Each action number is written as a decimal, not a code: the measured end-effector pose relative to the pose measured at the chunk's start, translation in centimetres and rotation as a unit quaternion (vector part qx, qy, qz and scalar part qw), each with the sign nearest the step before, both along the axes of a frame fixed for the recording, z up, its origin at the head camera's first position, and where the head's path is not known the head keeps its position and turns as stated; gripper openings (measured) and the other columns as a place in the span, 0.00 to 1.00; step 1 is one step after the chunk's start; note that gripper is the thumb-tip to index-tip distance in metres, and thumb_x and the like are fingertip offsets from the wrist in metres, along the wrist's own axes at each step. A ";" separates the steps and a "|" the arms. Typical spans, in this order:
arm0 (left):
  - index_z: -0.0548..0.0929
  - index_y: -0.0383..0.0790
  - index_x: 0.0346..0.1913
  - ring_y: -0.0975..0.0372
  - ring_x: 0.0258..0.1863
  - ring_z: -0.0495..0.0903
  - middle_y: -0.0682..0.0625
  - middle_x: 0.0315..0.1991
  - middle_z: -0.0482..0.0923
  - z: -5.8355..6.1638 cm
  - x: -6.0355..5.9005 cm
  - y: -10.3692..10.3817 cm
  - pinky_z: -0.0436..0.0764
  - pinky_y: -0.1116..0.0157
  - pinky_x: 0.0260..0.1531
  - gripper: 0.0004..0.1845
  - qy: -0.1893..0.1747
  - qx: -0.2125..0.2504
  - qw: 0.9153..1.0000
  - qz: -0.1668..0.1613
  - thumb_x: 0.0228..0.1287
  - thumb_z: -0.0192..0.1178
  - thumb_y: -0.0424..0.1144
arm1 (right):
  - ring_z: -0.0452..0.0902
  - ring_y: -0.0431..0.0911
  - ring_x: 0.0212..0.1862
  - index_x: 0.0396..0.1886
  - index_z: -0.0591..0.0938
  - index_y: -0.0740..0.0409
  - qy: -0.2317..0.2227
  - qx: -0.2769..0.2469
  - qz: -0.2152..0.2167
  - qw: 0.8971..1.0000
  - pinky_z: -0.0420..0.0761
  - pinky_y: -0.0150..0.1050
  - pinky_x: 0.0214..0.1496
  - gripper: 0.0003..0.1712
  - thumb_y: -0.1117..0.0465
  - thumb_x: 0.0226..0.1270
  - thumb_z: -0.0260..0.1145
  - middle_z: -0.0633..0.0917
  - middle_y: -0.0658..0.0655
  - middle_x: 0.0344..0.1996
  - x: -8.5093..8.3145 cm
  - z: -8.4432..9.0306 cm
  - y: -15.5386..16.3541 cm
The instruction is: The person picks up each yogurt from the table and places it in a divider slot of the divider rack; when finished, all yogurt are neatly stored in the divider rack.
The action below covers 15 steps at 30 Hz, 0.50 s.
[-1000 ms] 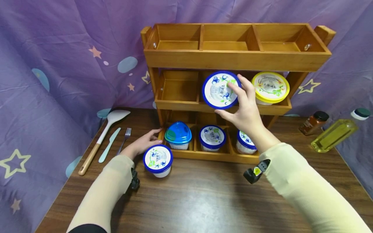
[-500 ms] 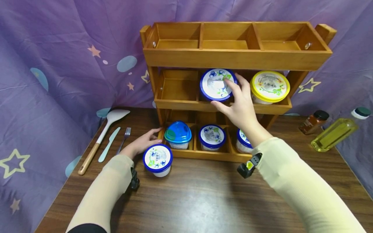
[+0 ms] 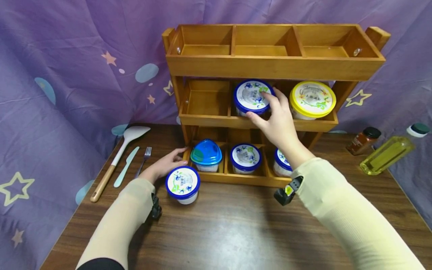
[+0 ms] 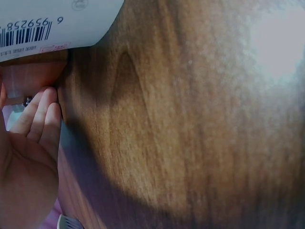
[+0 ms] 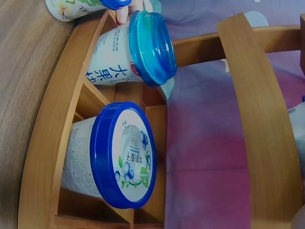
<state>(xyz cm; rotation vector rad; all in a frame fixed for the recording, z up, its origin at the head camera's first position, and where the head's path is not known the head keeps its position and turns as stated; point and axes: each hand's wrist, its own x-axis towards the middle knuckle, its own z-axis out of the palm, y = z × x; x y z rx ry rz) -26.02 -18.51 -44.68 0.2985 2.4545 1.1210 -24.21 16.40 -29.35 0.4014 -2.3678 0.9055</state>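
My right hand point(image 3: 275, 120) grips a round tub point(image 3: 253, 96) with a blue lid and blueberry print, thumb on the lid's front edge and fingers at its right side. The tub sits in the middle compartment of the shelf's middle tier. My left hand point(image 3: 168, 162) touches the left end of the wooden shelf point(image 3: 270, 69) at the bottom tier, its fingers point(image 4: 45, 112) nearly straight. Beside it on the table stands another blue-lidded tub point(image 3: 183, 183). The bottom tier holds a tub with a clear blue triangular lid point(image 3: 206, 153) and two blueberry tubs point(image 5: 132, 157), the right one partly behind my arm.
A yellow-lidded tub point(image 3: 313, 99) stands in the middle tier's right compartment. Left on the table lie a white spatula point(image 3: 123, 148), a pale green knife point(image 3: 126, 167) and a fork point(image 3: 144, 160). At right are a spice jar point(image 3: 363, 140) and an oil bottle point(image 3: 387, 155).
My right hand has lowered the blueberry tub from in front of the middle tier into its middle compartment, where the lid now lies flatter. The left hand has stayed in place.
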 end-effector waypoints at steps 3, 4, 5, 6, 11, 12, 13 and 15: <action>0.53 0.48 0.73 0.44 0.60 0.66 0.34 0.60 0.68 0.1 0.1 0.0 0.59 0.46 0.61 0.36 0.004 0.000 1.000 -0.002 0.67 0.53 0.54 | 0.58 0.59 0.66 0.63 0.70 0.62 -0.015 0.005 0.000 1.000 0.58 0.49 0.66 0.38 0.52 0.54 0.72 0.60 0.69 0.66 0.0 0.1 0.0; 0.53 0.48 0.73 0.44 0.60 0.66 0.34 0.60 0.68 0.2 0.1 0.0 0.59 0.45 0.61 0.36 0.003 0.000 1.000 -0.001 0.67 0.53 0.54 | 0.57 0.60 0.67 0.63 0.70 0.62 -0.020 0.007 0.000 1.000 0.58 0.49 0.67 0.38 0.52 0.55 0.72 0.60 0.69 0.66 0.0 0.2 -0.1; 0.54 0.48 0.73 0.44 0.60 0.66 0.34 0.60 0.68 0.1 0.1 0.0 0.59 0.45 0.61 0.37 0.002 0.000 1.000 -0.001 0.67 0.53 0.54 | 0.57 0.60 0.67 0.63 0.69 0.62 -0.023 0.008 0.001 1.000 0.58 0.49 0.67 0.39 0.52 0.55 0.72 0.59 0.69 0.67 0.1 0.2 -0.1; 0.53 0.48 0.73 0.44 0.60 0.66 0.34 0.60 0.68 0.1 0.0 0.0 0.59 0.45 0.61 0.37 0.001 -0.001 1.000 -0.001 0.66 0.53 0.54 | 0.56 0.60 0.67 0.63 0.69 0.62 -0.024 0.007 0.001 1.000 0.58 0.50 0.67 0.39 0.52 0.55 0.72 0.59 0.69 0.67 0.1 0.2 -0.1; 0.54 0.48 0.73 0.44 0.60 0.66 0.34 0.60 0.68 0.0 -0.1 -0.1 0.59 0.45 0.60 0.37 -0.002 -0.002 1.000 0.000 0.66 0.53 0.55 | 0.56 0.60 0.67 0.62 0.69 0.63 0.006 -0.006 0.003 1.000 0.59 0.51 0.66 0.38 0.55 0.54 0.73 0.58 0.69 0.67 0.7 -0.1 0.0; 0.54 0.48 0.73 0.44 0.60 0.66 0.34 0.60 0.68 0.0 -0.1 0.0 0.59 0.45 0.60 0.37 0.000 -0.002 1.000 -0.001 0.66 0.53 0.55 | 0.56 0.60 0.67 0.62 0.69 0.64 0.016 -0.007 0.003 1.000 0.60 0.51 0.65 0.38 0.55 0.54 0.73 0.58 0.70 0.67 0.8 -0.2 0.1; 0.54 0.48 0.73 0.44 0.60 0.66 0.34 0.60 0.68 0.1 0.0 0.0 0.59 0.45 0.60 0.37 0.000 -0.003 1.000 -0.001 0.66 0.53 0.55 | 0.56 0.60 0.67 0.61 0.70 0.65 0.026 -0.008 0.004 1.000 0.61 0.51 0.65 0.38 0.56 0.54 0.73 0.59 0.70 0.66 0.9 -0.3 0.1; 0.54 0.48 0.73 0.44 0.60 0.66 0.34 0.60 0.68 0.2 0.0 0.0 0.59 0.45 0.60 0.37 0.002 -0.003 1.000 -0.003 0.66 0.53 0.55 | 0.56 0.60 0.66 0.60 0.70 0.67 0.042 -0.005 0.006 0.999 0.60 0.51 0.65 0.38 0.57 0.53 0.74 0.60 0.70 0.66 1.2 -0.4 0.2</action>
